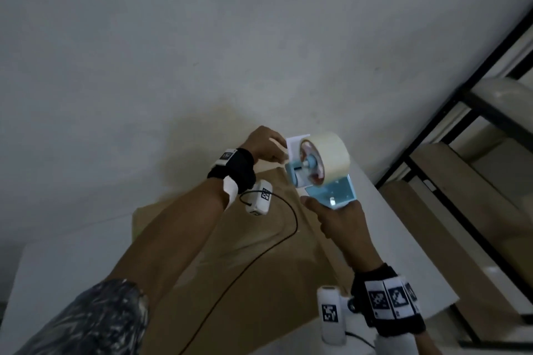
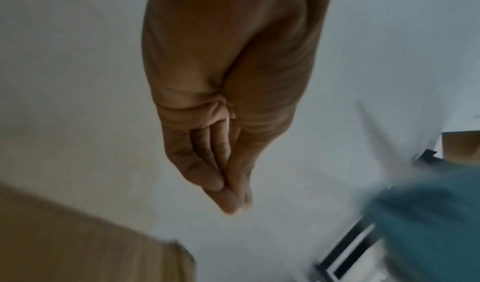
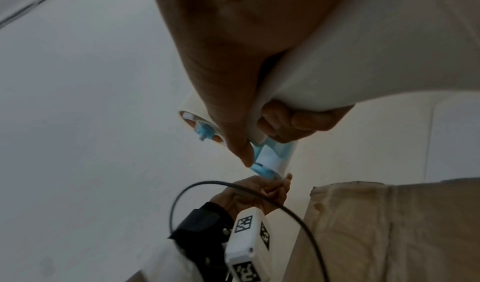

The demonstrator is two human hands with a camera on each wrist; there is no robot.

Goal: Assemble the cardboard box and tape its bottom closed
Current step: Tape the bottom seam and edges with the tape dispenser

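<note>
A brown cardboard box (image 1: 245,253) lies on the white table (image 1: 403,239) beneath both forearms. Above its far edge, my right hand (image 1: 337,222) grips the white handle of a blue tape dispenser (image 1: 331,190) that carries a wide roll of pale tape (image 1: 331,150). My left hand (image 1: 265,145) is at the dispenser's front end, its fingertips (image 2: 231,194) pinched together on what looks like the tape end. In the right wrist view my right hand (image 3: 233,81) wraps the handle (image 3: 363,50), and my left hand (image 3: 254,194) meets the dispenser's nose (image 3: 270,163) next to the box (image 3: 389,225).
A black metal rack (image 1: 432,135) holding brown boards stands to the right of the table. A plain grey wall (image 1: 202,37) fills the background. A black cable (image 1: 274,242) hangs from the left wrist camera across the box.
</note>
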